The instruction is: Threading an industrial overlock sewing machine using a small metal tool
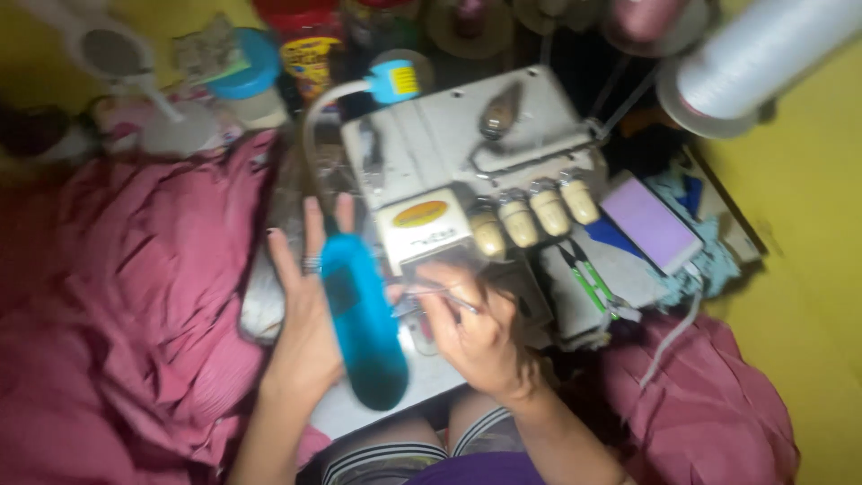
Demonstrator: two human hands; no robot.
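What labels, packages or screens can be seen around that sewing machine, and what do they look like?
Oval yellow-and-red label: front of the grey sewing machine.
Flat rectangular device with pale purple screen: right of the machine.
Red container with yellow label: behind the machine, blurred.

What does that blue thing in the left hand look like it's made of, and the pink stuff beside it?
The blue case in the left hand looks like smooth, glossy plastic: even colour, rounded edges, a soft sheen. The pink cloth looks like a thin woven fabric, matte, bunched in soft folds. The picture is blurred, so neither is certain.
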